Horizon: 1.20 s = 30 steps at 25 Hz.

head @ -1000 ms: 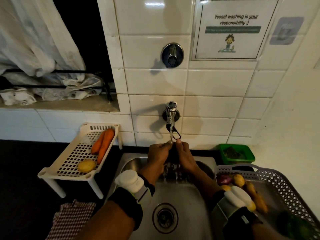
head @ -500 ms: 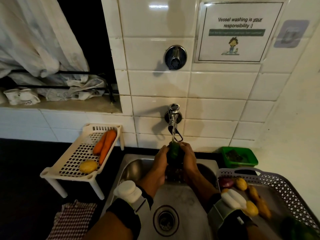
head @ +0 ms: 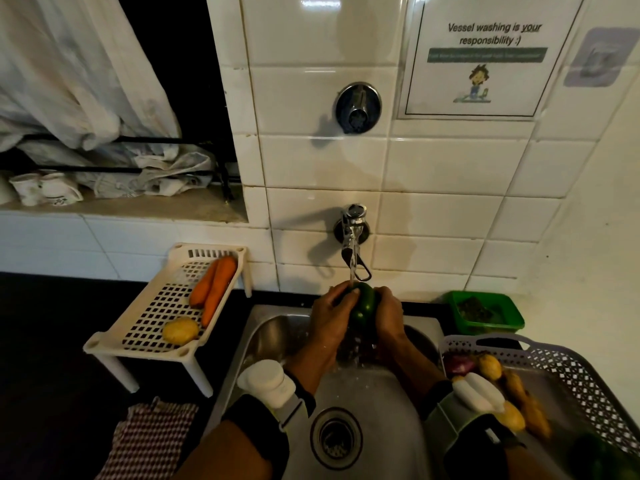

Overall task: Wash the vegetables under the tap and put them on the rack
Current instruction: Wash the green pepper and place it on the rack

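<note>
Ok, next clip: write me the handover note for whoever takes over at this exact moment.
Left hand and right hand both grip the green pepper under the running tap, over the sink.
Done: two carrots and a potato lie on the rack.
Left: finish rinsing the pepper, rack it, then wash what remains in the basket: an onion and several yellowish and orange vegetables.

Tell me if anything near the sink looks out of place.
Nothing stands out. Both hands, left hand and right hand, hold the green pepper under the tap; washed carrots lie on the rack.
</note>
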Each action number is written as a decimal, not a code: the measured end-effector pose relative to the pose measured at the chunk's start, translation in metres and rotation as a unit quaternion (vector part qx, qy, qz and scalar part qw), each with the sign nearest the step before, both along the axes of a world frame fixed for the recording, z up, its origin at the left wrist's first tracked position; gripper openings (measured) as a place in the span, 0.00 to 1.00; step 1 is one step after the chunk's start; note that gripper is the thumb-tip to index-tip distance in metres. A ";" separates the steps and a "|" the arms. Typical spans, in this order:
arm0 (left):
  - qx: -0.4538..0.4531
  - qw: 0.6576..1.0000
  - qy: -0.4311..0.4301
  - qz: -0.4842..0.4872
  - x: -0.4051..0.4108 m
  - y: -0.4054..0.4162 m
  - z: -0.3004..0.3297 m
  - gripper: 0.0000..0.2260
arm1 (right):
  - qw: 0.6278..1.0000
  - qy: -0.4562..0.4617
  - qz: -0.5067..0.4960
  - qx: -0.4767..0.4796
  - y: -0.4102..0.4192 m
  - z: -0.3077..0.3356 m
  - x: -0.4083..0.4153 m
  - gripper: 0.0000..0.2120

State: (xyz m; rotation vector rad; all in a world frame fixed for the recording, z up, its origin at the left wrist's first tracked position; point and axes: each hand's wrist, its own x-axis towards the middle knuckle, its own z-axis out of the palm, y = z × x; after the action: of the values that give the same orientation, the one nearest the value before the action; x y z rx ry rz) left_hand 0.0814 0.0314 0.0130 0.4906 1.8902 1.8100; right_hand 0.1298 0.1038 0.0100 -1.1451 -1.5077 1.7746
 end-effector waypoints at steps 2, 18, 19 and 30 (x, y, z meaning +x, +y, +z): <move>0.031 0.996 -0.081 0.022 0.003 0.002 0.002 0.10 | 1.000 -0.005 0.001 0.014 -0.001 -0.002 0.000 0.15; 0.073 0.909 -0.392 0.124 -0.010 0.000 -0.002 0.22 | 0.902 -0.134 0.165 0.377 -0.028 -0.020 0.014 0.26; 0.062 0.901 -0.410 0.126 -0.013 0.001 -0.002 0.21 | 0.911 -0.121 0.140 0.368 -0.029 -0.022 0.016 0.24; -0.043 0.956 -0.287 0.046 -0.013 -0.026 -0.024 0.25 | 0.974 -0.117 0.131 0.142 -0.025 -0.047 0.021 0.15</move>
State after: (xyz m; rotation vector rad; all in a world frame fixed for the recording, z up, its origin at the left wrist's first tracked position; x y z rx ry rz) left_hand 0.0681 0.0057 -0.0114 -0.1527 1.5872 1.6777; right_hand 0.1512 0.0790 -0.0372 -1.0787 -2.0601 1.5550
